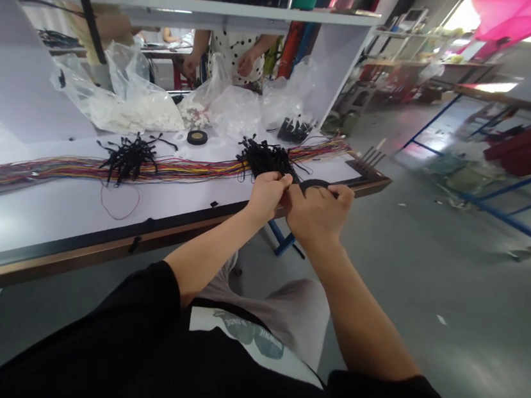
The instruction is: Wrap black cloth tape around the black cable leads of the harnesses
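My right hand (320, 213) is closed around a roll of black tape (314, 184), whose upper rim shows above the fingers. Beside it, nearly touching, my left hand (267, 194) is closed in a pinch; what lies between its fingertips is too small and hidden to make out. Both hands are at the table's front edge, just in front of a cluster of black connectors (264, 159). A long bundle of coloured wires (191, 169) runs along the white table, with another cluster of black connectors (130, 158) farther left.
A second tape roll (197, 137) lies behind the wires. Clear plastic bags (132, 102) with white parts stand under the shelf (183, 4). Upright rods (371, 155) rise at the table's right end. Across the table stands a person in a dotted top (230, 49).
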A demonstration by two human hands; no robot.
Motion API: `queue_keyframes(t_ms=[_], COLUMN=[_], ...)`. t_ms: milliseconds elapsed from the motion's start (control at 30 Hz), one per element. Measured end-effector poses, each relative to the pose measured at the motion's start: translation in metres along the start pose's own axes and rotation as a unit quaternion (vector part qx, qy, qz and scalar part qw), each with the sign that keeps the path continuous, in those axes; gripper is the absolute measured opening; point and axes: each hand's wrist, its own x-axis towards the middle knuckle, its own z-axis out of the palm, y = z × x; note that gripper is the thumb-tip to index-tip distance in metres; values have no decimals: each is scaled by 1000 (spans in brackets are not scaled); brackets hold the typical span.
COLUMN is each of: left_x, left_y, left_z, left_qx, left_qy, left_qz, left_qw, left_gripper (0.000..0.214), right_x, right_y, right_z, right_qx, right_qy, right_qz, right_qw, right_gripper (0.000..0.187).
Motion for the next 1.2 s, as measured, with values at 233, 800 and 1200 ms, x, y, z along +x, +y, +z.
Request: queue_keyframes(t_ms=[233, 800, 1200], left_x=[30, -15, -17], left_y=[-9, 45, 44], left_z=[10, -40, -96], left_qx=[162, 231, 120], left_qy=[43, -295, -277], left_qz=[69, -14, -121], left_qw=[984, 927, 946], left_gripper=[33, 23, 34], right_x=[-23, -5, 18], right_y=[-13, -4, -45], right_z=[-25, 6, 5], right_qx=[139, 657, 812], right_qy=[-62, -21, -128], right_qz=[41, 278, 303], right_qw=[987, 700, 481], right_gripper=[28, 32, 19])
